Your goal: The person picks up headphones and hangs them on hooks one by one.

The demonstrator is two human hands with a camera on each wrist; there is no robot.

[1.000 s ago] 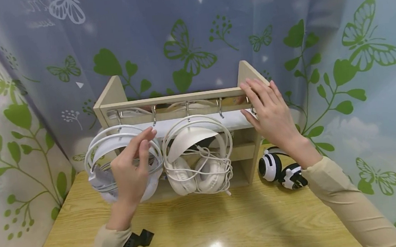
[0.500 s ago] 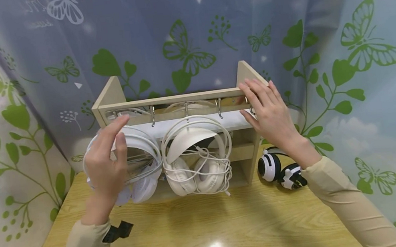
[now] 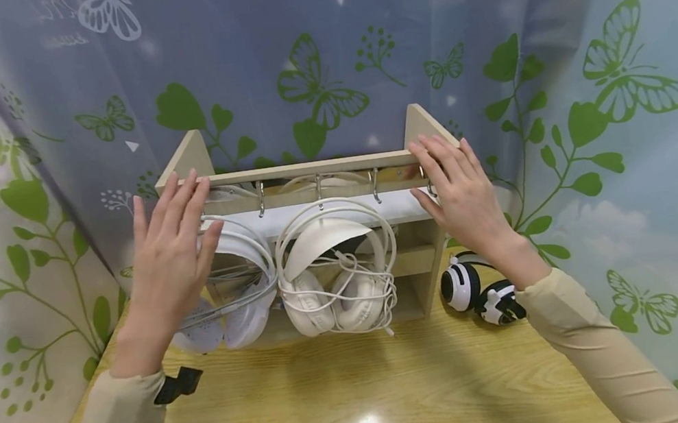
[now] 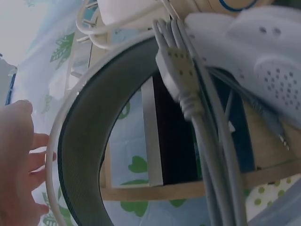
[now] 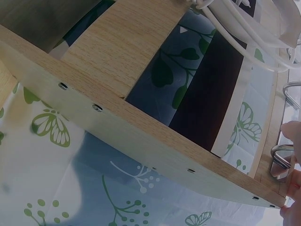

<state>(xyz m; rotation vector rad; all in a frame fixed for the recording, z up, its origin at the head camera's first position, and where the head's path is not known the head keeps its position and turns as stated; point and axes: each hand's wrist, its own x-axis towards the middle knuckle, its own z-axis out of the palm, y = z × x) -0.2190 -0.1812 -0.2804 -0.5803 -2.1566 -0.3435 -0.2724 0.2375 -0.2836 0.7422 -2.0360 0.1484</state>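
Observation:
My left hand lies with straight fingers against the left end of the wooden rack, over its top rail. On the rack's right end rests my right hand, fingers extended over the edge near the last hook. A white headset with its cable looped round it hangs at the left, partly behind my left hand. Its padded headband and grey cable plug show large in the left wrist view. Beside it, from a middle hook, hangs a cream headset wrapped in its own cable.
A black-and-white headset lies on the wooden table to the right of the rack. Metal hooks line the rail. Printed curtains close off the back and both sides.
My left hand has moved left from in front of the white headset and up to the rack's left end, its fingers straightening. My right hand has stayed in place.

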